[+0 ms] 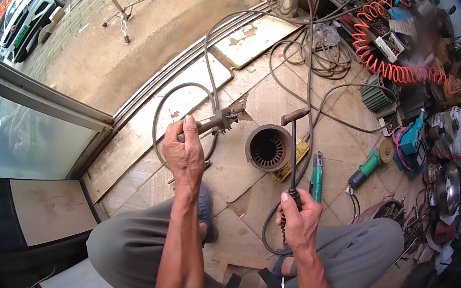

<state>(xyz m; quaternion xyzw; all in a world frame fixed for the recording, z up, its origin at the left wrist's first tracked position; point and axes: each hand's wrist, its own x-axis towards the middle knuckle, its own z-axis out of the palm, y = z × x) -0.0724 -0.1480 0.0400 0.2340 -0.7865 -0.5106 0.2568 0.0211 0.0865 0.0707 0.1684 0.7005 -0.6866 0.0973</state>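
Note:
My left hand (184,156) grips the rod-like handle of a dark metal tool (221,120) with a toothed, blocky end, held up left of centre. My right hand (299,217), lower right, is closed round the dark, wrapped handle of a hammer (295,116), its head raised. Between them a hollow metal cylinder (253,151) with a slotted inner ring stands on or beside a yellow object (289,169) on the tiled floor (231,196). A green-handled tool (317,182) lies just right of the hammer.
Looped hoses (322,65) cross the floor. At right are an orange coiled hose (398,69), a green angle grinder (365,171), a teal power tool (409,149) and piled metal parts. A doorway track (146,82) runs behind; a grey platform (83,286) is lower left.

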